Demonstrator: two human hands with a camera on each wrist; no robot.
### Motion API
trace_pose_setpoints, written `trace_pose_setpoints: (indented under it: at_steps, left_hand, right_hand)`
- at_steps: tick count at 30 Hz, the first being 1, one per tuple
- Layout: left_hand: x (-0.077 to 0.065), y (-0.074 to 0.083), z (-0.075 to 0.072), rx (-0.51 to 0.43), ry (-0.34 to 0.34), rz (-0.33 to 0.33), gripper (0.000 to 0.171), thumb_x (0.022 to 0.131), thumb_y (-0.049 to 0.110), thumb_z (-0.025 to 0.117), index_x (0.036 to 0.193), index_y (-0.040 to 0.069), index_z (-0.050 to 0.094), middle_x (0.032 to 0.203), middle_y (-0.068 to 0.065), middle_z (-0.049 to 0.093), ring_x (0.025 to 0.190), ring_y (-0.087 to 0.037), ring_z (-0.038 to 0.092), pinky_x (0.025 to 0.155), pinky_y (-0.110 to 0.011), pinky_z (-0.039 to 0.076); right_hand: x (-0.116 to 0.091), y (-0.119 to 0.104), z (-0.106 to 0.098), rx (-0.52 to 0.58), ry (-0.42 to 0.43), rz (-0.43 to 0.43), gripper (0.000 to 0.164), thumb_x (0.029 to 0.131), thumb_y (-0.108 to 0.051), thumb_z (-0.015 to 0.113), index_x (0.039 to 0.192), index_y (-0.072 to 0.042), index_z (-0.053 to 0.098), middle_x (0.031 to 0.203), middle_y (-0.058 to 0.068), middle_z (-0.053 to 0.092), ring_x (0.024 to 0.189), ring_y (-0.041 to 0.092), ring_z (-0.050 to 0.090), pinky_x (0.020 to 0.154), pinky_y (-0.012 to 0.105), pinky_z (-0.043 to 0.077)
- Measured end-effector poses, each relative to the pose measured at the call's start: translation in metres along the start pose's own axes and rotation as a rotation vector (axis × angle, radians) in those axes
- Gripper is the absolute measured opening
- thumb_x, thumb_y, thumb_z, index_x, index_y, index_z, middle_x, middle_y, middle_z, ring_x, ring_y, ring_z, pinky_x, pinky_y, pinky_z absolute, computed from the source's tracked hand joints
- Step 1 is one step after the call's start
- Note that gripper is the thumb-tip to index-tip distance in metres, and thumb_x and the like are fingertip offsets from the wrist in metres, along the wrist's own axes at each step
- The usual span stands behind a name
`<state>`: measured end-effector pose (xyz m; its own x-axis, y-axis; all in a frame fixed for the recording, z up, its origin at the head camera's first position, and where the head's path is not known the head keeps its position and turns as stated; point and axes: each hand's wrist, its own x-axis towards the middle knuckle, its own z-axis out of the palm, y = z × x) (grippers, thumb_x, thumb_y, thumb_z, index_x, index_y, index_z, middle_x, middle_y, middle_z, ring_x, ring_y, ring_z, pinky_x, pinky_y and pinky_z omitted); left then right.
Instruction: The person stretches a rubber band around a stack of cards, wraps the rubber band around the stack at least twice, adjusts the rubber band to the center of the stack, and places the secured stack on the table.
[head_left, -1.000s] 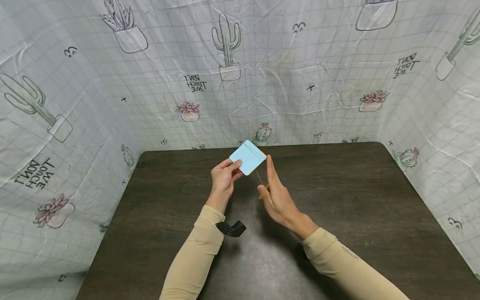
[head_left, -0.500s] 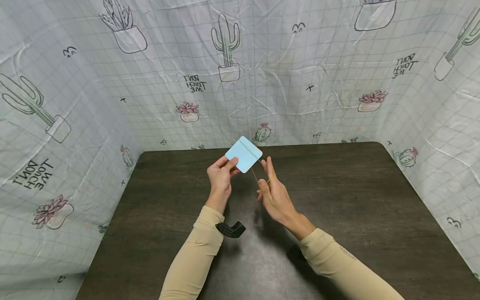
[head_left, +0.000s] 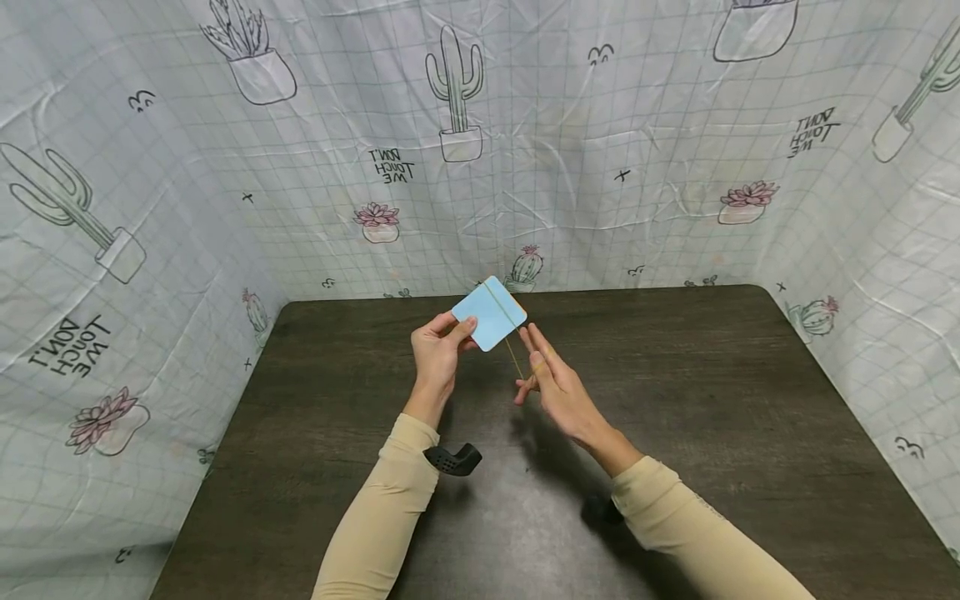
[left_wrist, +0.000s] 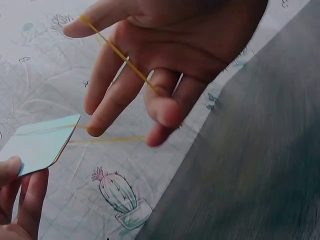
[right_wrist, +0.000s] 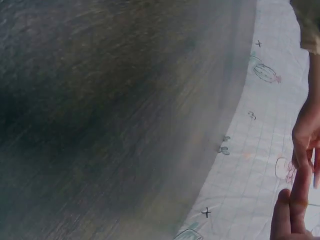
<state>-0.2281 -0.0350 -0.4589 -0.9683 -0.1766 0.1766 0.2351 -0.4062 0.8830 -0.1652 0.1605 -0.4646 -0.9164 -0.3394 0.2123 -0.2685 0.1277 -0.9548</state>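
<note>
White cloth printed with cacti and faint grid lines hangs round three sides of a dark wood-grain table, and in the head view both my hands are up over its middle. With my left hand I pinch a pale blue card near its lower left corner, thumb on the face and fingers underneath. Across the card's far side runs a thin yellow rubber band, drawn out to my right hand, whose index and middle fingers point toward the card just beside its edge. Tan sleeves cover both my forearms, and a black curved piece juts from my left cuff. From the left wrist, my right hand shows spread, index and middle fingers long, the last two bent, the band strung taut from thumb to ring finger; behind the fingers I can't follow its path for certain. Over at the right wrist, my hands are cropped at the picture's edge, dim and overlapping, so their hold can't be told from there.
</note>
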Motion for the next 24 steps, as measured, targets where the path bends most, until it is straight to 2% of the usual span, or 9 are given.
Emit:
trace_pose_setpoints:
  at_steps: [4,8,12,17,20,24]
  left_hand:
    - [0.0,-0.001,-0.004,0.044,-0.059,0.028,0.023,0.084,-0.014,0.073,0.105,-0.022,0.067,0.08,-0.005,0.064,0.065,-0.013,0.067,0.056,-0.026,0.06]
    - [0.0,-0.001,-0.009,0.115,-0.132,0.04,0.022,0.084,-0.013,0.074,0.104,-0.021,0.069,0.079,-0.005,0.06,0.065,-0.013,0.065,0.057,-0.028,0.06]
    - [-0.001,0.0,-0.013,0.18,-0.21,0.049,0.019,0.085,-0.011,0.074,0.101,-0.02,0.07,0.081,-0.002,0.06,0.064,-0.012,0.065,0.057,-0.027,0.06]
    - [-0.002,0.005,-0.013,0.226,-0.278,0.044,0.019,0.086,-0.01,0.074,0.102,-0.019,0.07,0.083,-0.003,0.06,0.067,-0.013,0.066,0.057,-0.03,0.06]
    - [0.0,0.002,-0.014,0.249,-0.3,0.049,0.019,0.086,-0.008,0.075,0.103,-0.017,0.071,0.084,-0.003,0.06,0.069,-0.014,0.066,0.059,-0.033,0.061]
    - [0.0,0.003,-0.015,0.28,-0.335,0.05,0.019,0.087,-0.005,0.076,0.102,-0.016,0.072,0.085,-0.003,0.062,0.068,-0.015,0.065,0.061,-0.041,0.062]
  right_hand:
    - [0.006,0.002,-0.009,0.166,-0.07,0.063,0.057,0.112,-0.039,0.022,0.162,-0.014,0.012,0.165,0.009,0.021,0.074,0.039,0.067,0.102,0.056,0.048]
    - [0.012,0.003,-0.02,0.247,-0.109,0.164,0.063,0.11,-0.048,0.022,0.161,-0.01,0.022,0.162,0.013,0.028,0.075,0.037,0.069,0.102,0.057,0.047]
    - [0.019,0.001,-0.031,0.293,-0.118,0.3,0.079,0.104,-0.062,0.029,0.158,-0.004,0.028,0.157,0.017,0.035,0.077,0.035,0.07,0.103,0.056,0.047]
    - [0.027,-0.001,-0.039,0.297,-0.129,0.42,0.096,0.099,-0.07,0.034,0.155,0.007,0.026,0.154,0.027,0.036,0.075,0.025,0.072,0.098,0.048,0.053]
    - [0.031,0.0,-0.041,0.299,-0.145,0.453,0.095,0.1,-0.069,0.034,0.154,0.008,0.029,0.151,0.03,0.038,0.075,0.023,0.072,0.094,0.045,0.056]
    - [0.035,0.0,-0.045,0.314,-0.189,0.456,0.091,0.101,-0.067,0.034,0.151,0.009,0.034,0.147,0.032,0.041,0.074,0.023,0.072,0.094,0.047,0.055]
